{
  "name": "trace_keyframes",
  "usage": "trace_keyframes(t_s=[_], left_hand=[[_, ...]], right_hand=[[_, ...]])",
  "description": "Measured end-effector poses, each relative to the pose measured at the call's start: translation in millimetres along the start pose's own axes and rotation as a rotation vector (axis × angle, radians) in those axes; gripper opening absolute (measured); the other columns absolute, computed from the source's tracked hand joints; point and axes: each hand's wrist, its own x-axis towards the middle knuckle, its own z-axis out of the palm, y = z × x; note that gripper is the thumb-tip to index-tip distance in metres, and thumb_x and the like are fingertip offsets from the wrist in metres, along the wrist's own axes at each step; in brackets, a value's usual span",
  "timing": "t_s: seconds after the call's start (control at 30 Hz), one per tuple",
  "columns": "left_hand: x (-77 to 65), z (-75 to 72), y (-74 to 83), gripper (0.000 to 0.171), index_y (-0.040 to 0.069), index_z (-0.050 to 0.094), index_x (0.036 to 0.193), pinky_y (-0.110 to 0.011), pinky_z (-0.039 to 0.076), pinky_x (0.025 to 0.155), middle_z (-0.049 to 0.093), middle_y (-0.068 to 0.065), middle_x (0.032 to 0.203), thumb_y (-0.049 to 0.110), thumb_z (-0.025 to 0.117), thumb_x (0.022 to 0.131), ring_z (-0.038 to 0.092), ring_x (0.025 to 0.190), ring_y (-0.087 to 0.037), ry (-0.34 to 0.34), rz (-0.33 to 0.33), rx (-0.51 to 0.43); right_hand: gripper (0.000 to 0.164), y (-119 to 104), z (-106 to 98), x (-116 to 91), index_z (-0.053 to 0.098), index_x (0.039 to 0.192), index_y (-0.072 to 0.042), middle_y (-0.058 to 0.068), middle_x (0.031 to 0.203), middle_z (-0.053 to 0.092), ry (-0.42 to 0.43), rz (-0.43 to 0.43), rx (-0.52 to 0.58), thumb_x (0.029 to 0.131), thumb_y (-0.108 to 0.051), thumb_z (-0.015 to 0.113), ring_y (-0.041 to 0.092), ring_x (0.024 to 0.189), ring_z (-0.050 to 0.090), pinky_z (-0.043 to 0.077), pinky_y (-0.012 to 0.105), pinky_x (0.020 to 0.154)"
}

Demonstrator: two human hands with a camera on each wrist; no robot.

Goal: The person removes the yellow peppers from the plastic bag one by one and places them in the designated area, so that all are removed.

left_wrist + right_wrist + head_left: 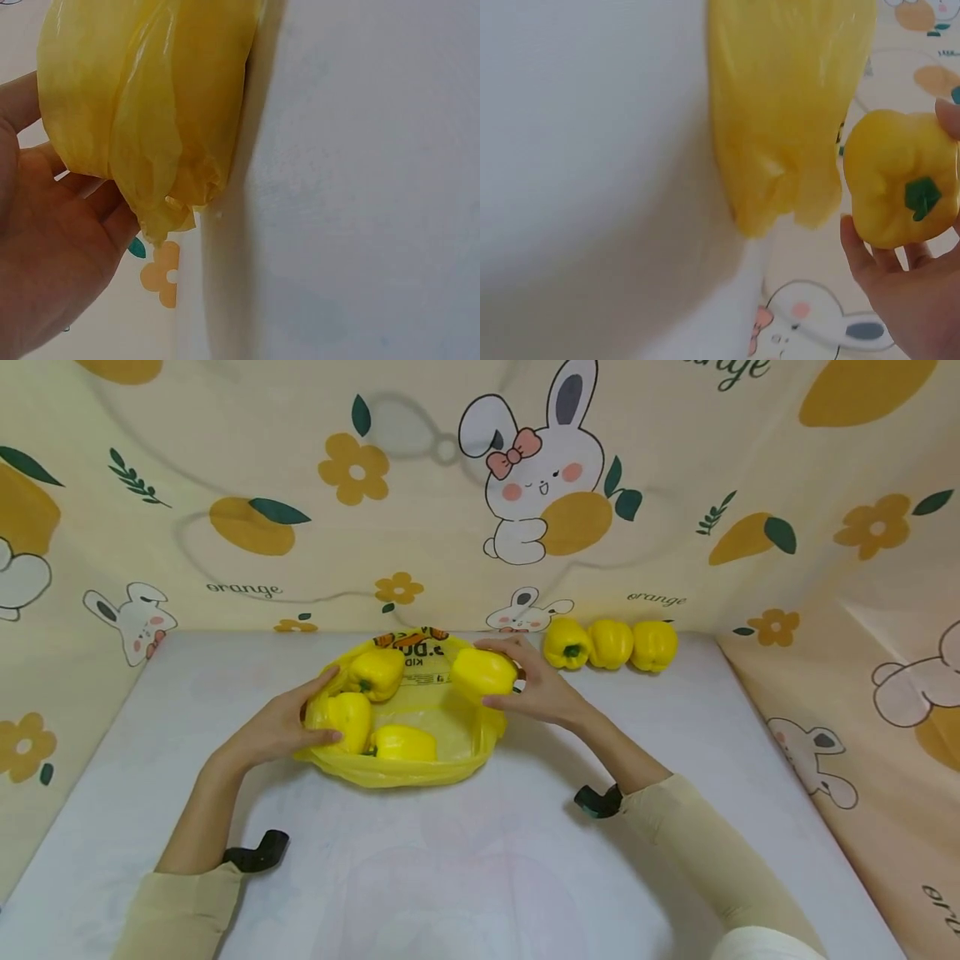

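Observation:
A yellow plastic bag (412, 772) with dark print on its far side lies spread on the table, its mouth facing up. Inside it are three yellow bell peppers, one at the back (377, 672), one at the left (351, 720) and one at the front (405, 744). My left hand (273, 725) holds the bag's left side, thumb over the rim by the left pepper and fingers outside. In my right hand (546, 687) another yellow bell pepper (483, 673) is gripped over the bag's right edge; its green stem (922, 198) shows in the right wrist view.
Three more yellow bell peppers (611, 644) stand in a row at the back right of the white table (465, 868). Behind and beside the table hangs a cloth (420, 535) printed with rabbits and oranges. A black wrist mount (258, 852) sticks out from the left forearm.

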Motion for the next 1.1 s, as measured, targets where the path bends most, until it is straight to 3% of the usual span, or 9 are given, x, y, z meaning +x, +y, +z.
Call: trace_keyframes(t_s=[0.03, 0.2, 0.5, 0.87, 1.1], left_hand=[[0.1, 0.0, -0.1, 0.100, 0.015, 0.015, 0.160, -0.065, 0.016, 0.116, 0.018, -0.020, 0.163, 0.037, 0.078, 0.085, 0.016, 0.147, -0.046, 0.001, 0.003, -0.002], [0.0, 0.4, -0.3, 0.101, 0.015, 0.015, 0.160, -0.065, 0.016, 0.116, 0.019, -0.020, 0.163, 0.037, 0.078, 0.085, 0.017, 0.147, -0.046, 0.004, 0.004, 0.002], [2.5, 0.2, 0.6, 0.100, 0.015, 0.015, 0.160, -0.063, 0.015, 0.117, 0.018, -0.019, 0.163, 0.035, 0.078, 0.086, 0.016, 0.148, -0.044, 0.001, 0.012, 0.002], [3.4, 0.9, 0.8, 0.100, 0.015, 0.014, 0.161, -0.063, 0.015, 0.117, 0.018, -0.019, 0.163, 0.035, 0.078, 0.086, 0.016, 0.148, -0.044, -0.002, 0.000, 0.007], [1.7, 0.4, 2.0, 0.101, 0.017, 0.013, 0.161, -0.064, 0.015, 0.117, 0.017, -0.019, 0.163, 0.037, 0.077, 0.086, 0.016, 0.148, -0.045, -0.004, -0.007, 0.009]], right_hand=[[0.071, 2.1, -1.7, -2.8, 0.049, 0.145, -0.027, 0.000, 0.139, 0.041, 0.009, 0.009, -0.007, 0.082, -0.027, 0.082, 0.021, 0.120, 0.045, 0.047, 0.047, 0.095], [0.072, 9.6, -9.8, -17.4, 0.049, 0.146, -0.025, 0.002, 0.139, 0.044, 0.069, 0.070, -0.009, 0.082, -0.026, 0.082, 0.023, 0.123, 0.043, 0.044, 0.046, 0.096], [0.074, 22.9, -18.8, -40.2, 0.051, 0.144, -0.025, 0.011, 0.133, 0.044, 0.235, 0.206, -0.008, 0.079, -0.025, 0.086, 0.027, 0.111, 0.045, 0.045, 0.040, 0.089], [0.077, 39.1, -35.6, -65.3, 0.050, 0.144, -0.020, 0.011, 0.143, 0.045, 0.323, 0.328, -0.074, 0.077, -0.033, 0.086, 0.031, 0.121, 0.045, 0.039, 0.054, 0.102], [0.081, 55.9, -45.3, -79.8, 0.043, 0.149, -0.018, 0.012, 0.146, 0.045, 0.358, 0.417, -0.060, 0.081, -0.037, 0.083, 0.033, 0.124, 0.045, 0.037, 0.054, 0.103]])
